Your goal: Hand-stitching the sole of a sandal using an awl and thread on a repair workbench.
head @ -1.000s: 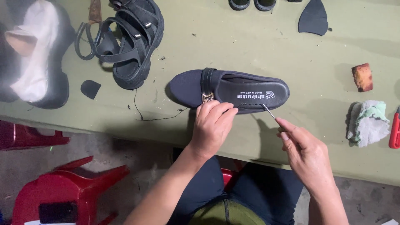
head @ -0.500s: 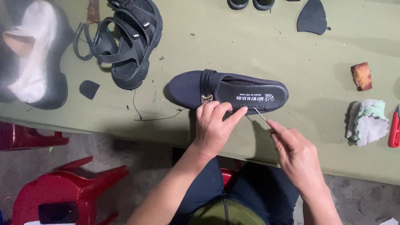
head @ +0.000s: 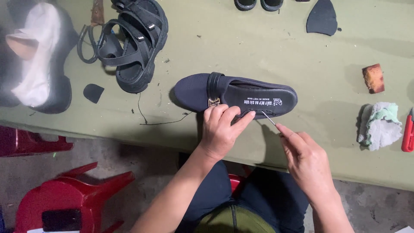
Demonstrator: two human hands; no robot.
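Note:
A dark navy flat shoe (head: 235, 95) with a small metal buckle lies on its side on the green table (head: 241, 43), toe to the left. My left hand (head: 222, 131) presses its near edge, fingertips on the rim. My right hand (head: 304, 157) pinches a thin metal needle (head: 269, 118) whose tip meets the shoe's near rim. A black thread (head: 161, 122) trails from the shoe leftwards over the table.
A black strappy sandal (head: 131, 47) lies at the back left, a dark shoe with white stuffing (head: 36, 56) at far left. A black sole piece (head: 322, 17), a brown sponge (head: 373, 78), a crumpled rag (head: 379, 126) and a red tool (head: 408, 133) sit right. Red plastic stools (head: 73, 194) stand below.
My right hand has slid left and brought the needle closer to the shoe's near rim. My left hand has shifted slightly, fingers spreading toward the needle. The shoe stays put.

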